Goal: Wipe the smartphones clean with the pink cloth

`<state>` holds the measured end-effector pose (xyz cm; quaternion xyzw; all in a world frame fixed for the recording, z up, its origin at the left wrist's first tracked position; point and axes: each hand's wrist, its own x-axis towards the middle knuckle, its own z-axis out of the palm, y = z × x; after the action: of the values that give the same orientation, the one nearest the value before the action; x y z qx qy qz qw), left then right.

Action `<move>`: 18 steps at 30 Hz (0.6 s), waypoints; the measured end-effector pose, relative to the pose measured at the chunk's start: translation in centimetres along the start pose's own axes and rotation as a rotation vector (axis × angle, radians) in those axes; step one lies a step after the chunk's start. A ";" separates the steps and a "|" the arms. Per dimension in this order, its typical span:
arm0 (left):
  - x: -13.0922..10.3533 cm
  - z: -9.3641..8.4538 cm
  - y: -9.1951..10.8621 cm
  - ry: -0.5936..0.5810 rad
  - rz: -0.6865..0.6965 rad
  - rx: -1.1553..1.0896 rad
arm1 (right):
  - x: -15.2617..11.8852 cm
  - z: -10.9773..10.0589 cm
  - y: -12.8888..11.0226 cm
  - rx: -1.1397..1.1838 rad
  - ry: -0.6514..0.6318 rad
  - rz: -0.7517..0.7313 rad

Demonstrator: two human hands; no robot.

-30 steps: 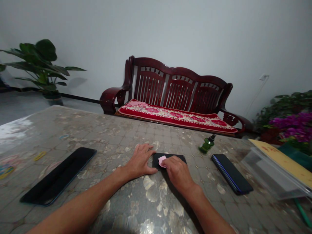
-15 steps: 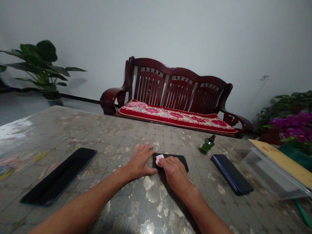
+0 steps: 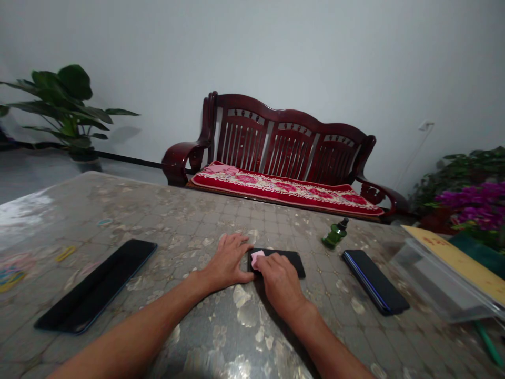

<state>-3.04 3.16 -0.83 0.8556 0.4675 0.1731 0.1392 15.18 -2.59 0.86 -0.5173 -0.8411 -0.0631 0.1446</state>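
A black phone (image 3: 294, 261) lies flat on the patterned tabletop in front of me. My left hand (image 3: 229, 261) rests at its left end, fingers apart, with thumb and fingertips against the edge. On the phone's left part, my right hand (image 3: 279, 276) pinches a small pink cloth (image 3: 258, 259) and presses it to the surface. The right hand and the cloth hide part of the phone. Beyond them to the right stands a green spray bottle (image 3: 334, 234) with a black nozzle, tilted in view.
A larger dark phone or tablet (image 3: 98, 287) lies at left, near yellow and pink bands (image 3: 11, 276). At right are stacked dark phones (image 3: 374, 281) and a clear plastic box (image 3: 445, 284) under a yellow board (image 3: 457, 258). A wooden bench (image 3: 284, 142) stands behind the table (image 3: 169, 216).
My right hand has shifted slightly left on the phone with the pink cloth. My left hand stays in place at the phone's end.
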 end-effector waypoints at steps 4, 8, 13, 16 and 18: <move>0.0 -0.1 0.0 0.009 0.013 0.014 | -0.2 -0.6 1.9 -0.057 -0.025 0.169; 0.0 0.1 -0.1 0.023 0.025 0.028 | -0.2 -0.7 1.6 -0.094 -0.049 0.170; 0.0 0.4 -0.3 0.049 0.034 0.031 | -0.1 -0.6 0.6 -0.057 -0.073 0.060; 0.0 0.4 -0.3 0.055 0.040 0.029 | -0.4 -1.1 1.8 -0.063 -0.087 0.094; 0.0 0.3 -0.2 0.046 0.039 0.032 | -0.9 -1.4 3.1 -0.077 -0.089 0.160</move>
<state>-3.09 3.27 -1.19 0.8623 0.4567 0.1882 0.1114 18.57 -2.26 1.83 -0.5902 -0.7998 -0.0608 0.0916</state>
